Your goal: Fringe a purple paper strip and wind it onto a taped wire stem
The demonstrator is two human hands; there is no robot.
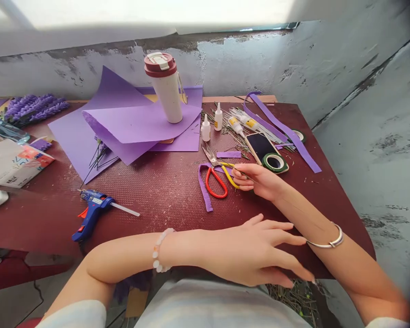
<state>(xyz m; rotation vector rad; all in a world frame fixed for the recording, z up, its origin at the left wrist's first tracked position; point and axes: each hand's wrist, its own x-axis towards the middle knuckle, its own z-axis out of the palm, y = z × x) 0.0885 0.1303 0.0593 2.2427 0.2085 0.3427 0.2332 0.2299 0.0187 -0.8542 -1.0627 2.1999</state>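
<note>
So the right hand had its fingers curled most of the way in, right beside the yellow handle of the scissors. Looked like a thin dark strand pinched at the fingertips, but I couldn't swear to it. The left hand was spread wide, palm down, nearer the body than the scissors, with nothing visible in it. A crinkled purple strip curled around the left side of the scissors.

What could've gone wrong: those blades lay open, so a careless reach might've nicked a finger. The tumbler, beyond the scissors and a bit left, stood on loose purple paper; one tug on that and over it'd go, I reckon. The glue gun, well left of the scissors, could've burned someone if hot, no idea if it was.

Headcount: one scissors, one tumbler, one glue gun, and right of the scissors one phone and two green tape rolls. Just beyond the scissors, two upright glue bottles, plus what looked like two more lying down.
</note>
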